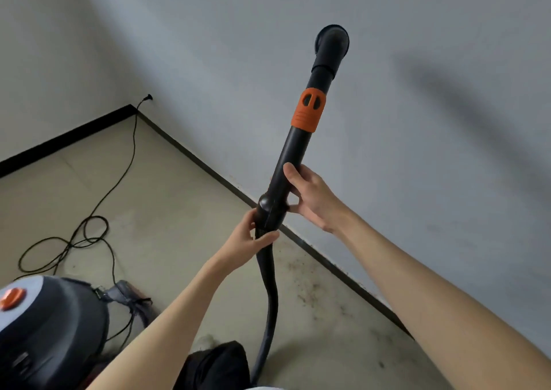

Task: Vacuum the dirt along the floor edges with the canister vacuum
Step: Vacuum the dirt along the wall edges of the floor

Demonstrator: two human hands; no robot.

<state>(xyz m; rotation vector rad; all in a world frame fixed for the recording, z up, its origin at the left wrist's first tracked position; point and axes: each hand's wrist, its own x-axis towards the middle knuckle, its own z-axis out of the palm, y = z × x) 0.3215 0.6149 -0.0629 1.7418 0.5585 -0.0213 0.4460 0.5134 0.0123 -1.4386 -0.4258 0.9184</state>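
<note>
A black vacuum wand with an orange collar points up and away, held in the air in front of the grey wall; a round nozzle caps its far end. My right hand grips the wand's lower part. My left hand holds the joint where the black hose meets the wand. The hose hangs down toward the floor. The dark canister vacuum with an orange knob stands at the lower left. Brown dirt lies scattered on the floor along the black baseboard.
A black power cord runs in loops over the beige floor to a wall plug near the room corner. A black baseboard lines both walls. A dark trouser leg shows at the bottom edge.
</note>
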